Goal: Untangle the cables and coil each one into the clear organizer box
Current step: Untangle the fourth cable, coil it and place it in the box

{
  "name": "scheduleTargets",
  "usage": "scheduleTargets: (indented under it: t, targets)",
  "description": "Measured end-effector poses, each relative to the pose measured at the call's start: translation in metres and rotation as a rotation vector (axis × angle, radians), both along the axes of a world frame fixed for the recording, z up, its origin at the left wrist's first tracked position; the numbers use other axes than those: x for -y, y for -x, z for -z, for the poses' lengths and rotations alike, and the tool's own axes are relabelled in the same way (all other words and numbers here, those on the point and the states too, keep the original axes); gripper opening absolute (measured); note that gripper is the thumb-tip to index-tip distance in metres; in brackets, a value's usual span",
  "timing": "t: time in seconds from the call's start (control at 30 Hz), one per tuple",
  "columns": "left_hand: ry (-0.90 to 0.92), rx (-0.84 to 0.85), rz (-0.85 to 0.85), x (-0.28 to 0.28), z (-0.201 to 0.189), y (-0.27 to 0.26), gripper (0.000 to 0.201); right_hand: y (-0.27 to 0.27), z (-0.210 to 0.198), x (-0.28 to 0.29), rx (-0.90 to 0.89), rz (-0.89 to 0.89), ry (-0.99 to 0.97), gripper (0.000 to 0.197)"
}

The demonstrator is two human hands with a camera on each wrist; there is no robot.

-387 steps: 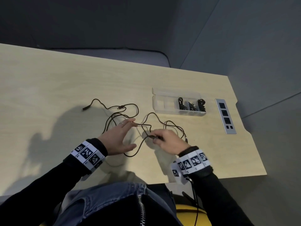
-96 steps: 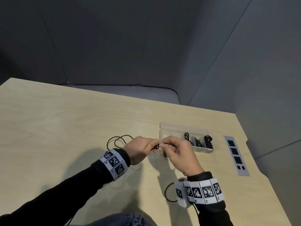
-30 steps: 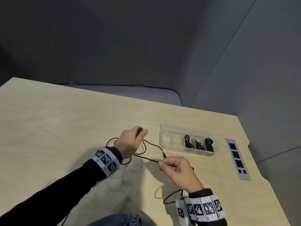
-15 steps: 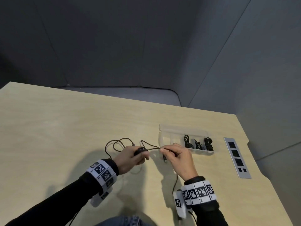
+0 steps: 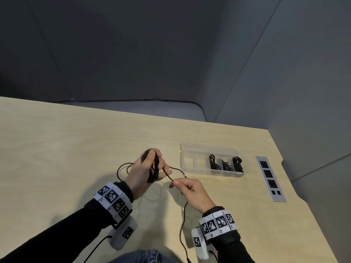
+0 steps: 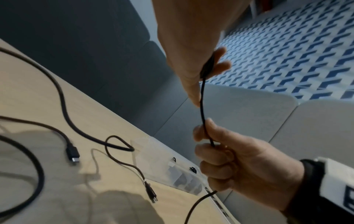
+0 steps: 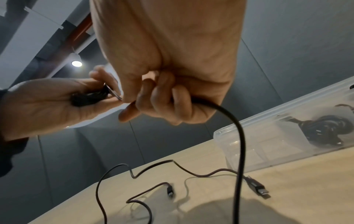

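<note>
wooden table point(image 5: 57, 149), organizer box point(image 5: 188, 160), loose cable point(image 7: 191, 172)

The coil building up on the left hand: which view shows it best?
The head view: the coil shows whole, looped round the left hand. The right wrist view shows only a dark bundle in the palm; the left wrist view shows just the cable leaving the fingers.

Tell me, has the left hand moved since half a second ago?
Yes. The left hand has lifted farther from the person, now level with the clear organizer box.
</note>
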State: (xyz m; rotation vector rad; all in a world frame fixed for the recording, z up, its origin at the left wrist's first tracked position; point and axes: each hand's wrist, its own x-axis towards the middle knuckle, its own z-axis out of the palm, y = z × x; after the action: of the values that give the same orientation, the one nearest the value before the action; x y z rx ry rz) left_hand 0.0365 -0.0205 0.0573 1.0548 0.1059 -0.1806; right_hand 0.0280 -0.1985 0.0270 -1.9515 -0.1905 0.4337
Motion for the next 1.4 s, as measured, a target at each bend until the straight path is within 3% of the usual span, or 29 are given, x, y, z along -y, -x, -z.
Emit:
scheduleTargets:
  t: [0.17,0.3,0.43,0.6,0.73,0.83,0.9,0.97,1.03,1.1,1.2,1.27,1.4]
  targets:
    - [-0.173,-0.056,-0.072,0.012,0.006,-0.007,0.031,0.006,0.009,-0.005,-0.045,-0.113,0.179,0.027]
    - [-0.338,-0.024,-0.023,0.019,0.018,-0.014,0.034,0.015,-0.005,-0.012,0.079,-0.209,0.315,0.018]
    - [-0.74,0.123,0.097,0.007,0.032,-0.021,0.051,0.025,-0.019,-0.002,0.142,-0.273,0.351,0.019]
    - [-0.959,0.142,0.283,-0.005,0.038,-0.022,0.042,0.022,-0.036,0.02,0.359,-0.108,0.391,0.014]
    - [-1.18,0.3,0.488,0.005,0.026,-0.014,0.047,0.016,-0.039,0.024,0.504,0.022,0.417,0.019]
    - [-1.138,0.373,0.538,0.009,0.021,-0.008,0.063,0.008,-0.034,0.03,0.441,0.107,0.36,0.027]
    - [-1.136,0.415,0.564,0.012,0.018,-0.006,0.062,0.005,-0.029,0.032,0.346,0.146,0.242,0.024]
    - [-1.201,0.497,0.549,0.014,0.013,-0.003,0.055,0.003,-0.024,0.031,0.273,0.168,0.123,0.011]
    - [-1.29,0.572,0.481,0.016,0.012,-0.001,0.055,0.003,-0.022,0.029,0.233,0.192,0.026,0.022]
    - [-1.377,0.592,0.415,0.016,0.019,-0.002,0.065,0.003,-0.025,0.029,0.19,0.176,-0.042,0.021]
    - [-1.336,0.577,0.426,0.019,0.025,0.0,0.071,0.007,-0.03,0.022,0.208,0.055,0.041,0.011]
    - [-1.255,0.559,0.453,0.02,0.026,0.0,0.069,0.01,-0.03,0.015,0.284,-0.025,0.188,0.018]
    - [-1.004,0.408,0.47,0.02,0.024,0.0,0.064,0.01,-0.03,0.011,0.336,-0.037,0.183,0.015]
